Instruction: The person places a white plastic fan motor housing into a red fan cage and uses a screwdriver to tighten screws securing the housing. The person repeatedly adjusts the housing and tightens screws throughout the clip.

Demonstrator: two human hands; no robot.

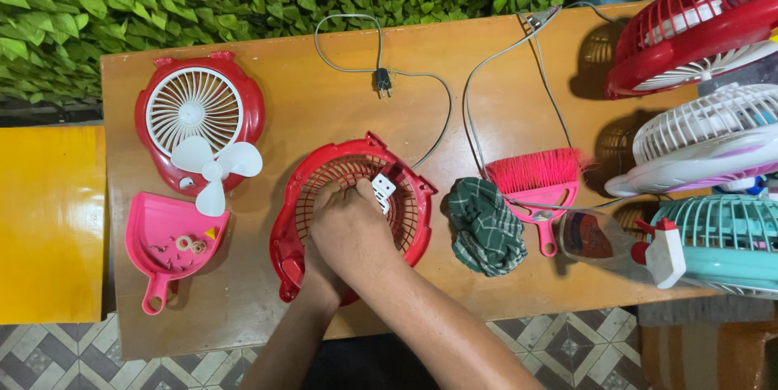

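Both hands are working inside a red fan housing at the middle of the wooden table. The right hand is lying on top, its fingers curled and pressed together down into the grille near a small white part; whether they are pinching anything cannot be told. The left hand is sitting mostly hidden beneath the right, gripping the housing's near rim, its fingers out of sight. The housing is lying flat with its open, basket-like side facing up, roughly round with a tabbed rim, its base end pointing toward the near-left edge; a grey cord is running from its far side to a black plug. To the left, a pink dustpan is holding small screws and washers, its handle pointing toward the near edge. Beyond it, a white propeller is resting on a red-and-white fan grille. To the right are lying a green checked cloth, a pink brush and a spray bottle.
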